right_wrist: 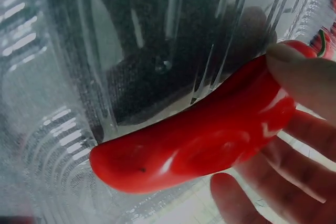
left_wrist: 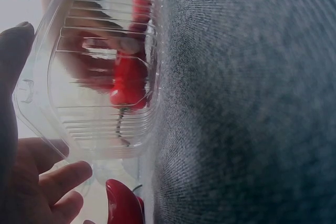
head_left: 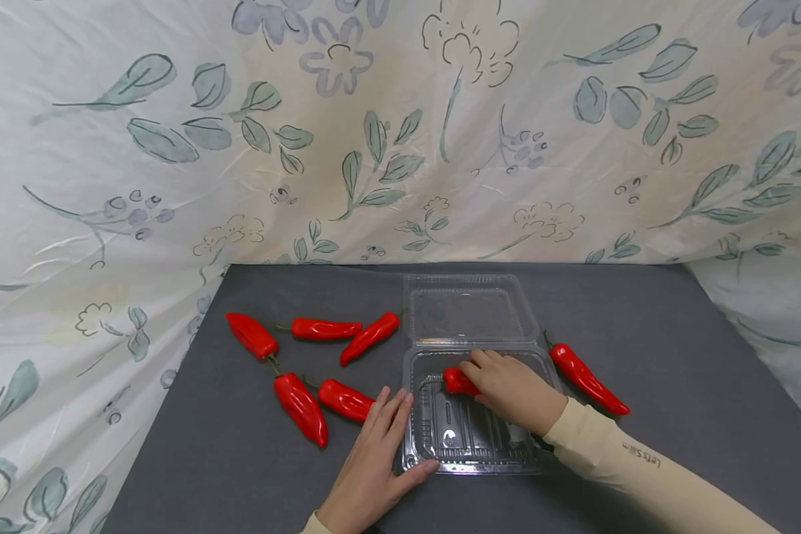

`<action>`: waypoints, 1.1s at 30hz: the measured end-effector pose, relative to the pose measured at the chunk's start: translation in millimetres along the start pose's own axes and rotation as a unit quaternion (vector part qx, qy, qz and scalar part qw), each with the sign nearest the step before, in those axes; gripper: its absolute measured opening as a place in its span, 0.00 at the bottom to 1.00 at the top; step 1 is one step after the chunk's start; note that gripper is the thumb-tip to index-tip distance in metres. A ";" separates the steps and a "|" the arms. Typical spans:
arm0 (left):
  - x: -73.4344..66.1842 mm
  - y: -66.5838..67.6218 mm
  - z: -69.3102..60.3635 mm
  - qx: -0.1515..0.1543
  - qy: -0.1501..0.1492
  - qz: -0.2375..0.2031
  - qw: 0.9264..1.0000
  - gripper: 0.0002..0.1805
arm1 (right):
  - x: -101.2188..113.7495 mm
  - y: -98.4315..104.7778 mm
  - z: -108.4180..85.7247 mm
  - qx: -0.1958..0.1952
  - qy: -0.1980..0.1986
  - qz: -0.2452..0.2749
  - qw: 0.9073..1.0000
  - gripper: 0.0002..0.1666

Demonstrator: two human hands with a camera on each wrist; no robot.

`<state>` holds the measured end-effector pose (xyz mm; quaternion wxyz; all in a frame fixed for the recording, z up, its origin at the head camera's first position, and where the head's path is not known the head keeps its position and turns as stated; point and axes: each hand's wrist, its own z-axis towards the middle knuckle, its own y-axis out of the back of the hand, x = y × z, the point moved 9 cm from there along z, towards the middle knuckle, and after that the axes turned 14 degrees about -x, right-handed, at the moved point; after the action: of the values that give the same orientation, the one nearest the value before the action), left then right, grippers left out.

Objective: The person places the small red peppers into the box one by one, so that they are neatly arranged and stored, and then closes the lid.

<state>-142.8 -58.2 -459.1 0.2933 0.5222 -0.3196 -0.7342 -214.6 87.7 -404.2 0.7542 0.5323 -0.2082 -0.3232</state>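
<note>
One red pepper (head_left: 459, 381) is found inside the base (head_left: 480, 469) of a clear hinged container, set crosswise with its stem toward the left wall. It is gripped by the right hand (head_left: 507, 386), with thumb and fingers clamped on the pepper's body. Whether its full weight is borne by the ribbed floor cannot be told.

The base is attended at its near left corner by the left hand (head_left: 377, 463). The fingers are extended along the outer wall, the thumb is spread apart from them at the near rim, and nothing is grasped. The lid (head_left: 467, 311) is laid open on the far side. Five more peppers (head_left: 325, 329) are noted on the grey cloth (head_left: 641, 311) to the left; a single pepper (head_left: 589, 378) is noted to the right.

For sound placement, it is judged that the pepper should be kept low and level, and the grip released only once contact with the floor is felt. The stem should be kept within the wall, so that it is not bent. Light pressure at the corner is advised, as thin plastic may be slid or flexed. Placement close to the far wall is considered preferable, so that space is saved.
</note>
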 end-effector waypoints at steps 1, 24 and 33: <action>-0.2 0.2 0.0 -0.002 -0.002 0.001 1.000 0.50 | -0.7 -0.2 -0.2 0.000 -0.003 -0.002 1.000 0.33; 0.8 -0.5 0.0 0.005 0.011 -0.009 1.000 0.49 | -5.0 -6.4 -2.9 0.005 -0.027 -0.022 0.999 0.34; -1.8 2.3 0.8 -0.013 -0.006 -0.012 1.000 0.48 | -6.4 -4.5 -3.7 -0.004 -0.025 -0.015 1.000 0.34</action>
<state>-142.8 -58.2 -456.0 0.2890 0.5177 -0.3057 -0.7450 -217.9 93.6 -409.4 0.7463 0.5237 -0.2178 -0.3483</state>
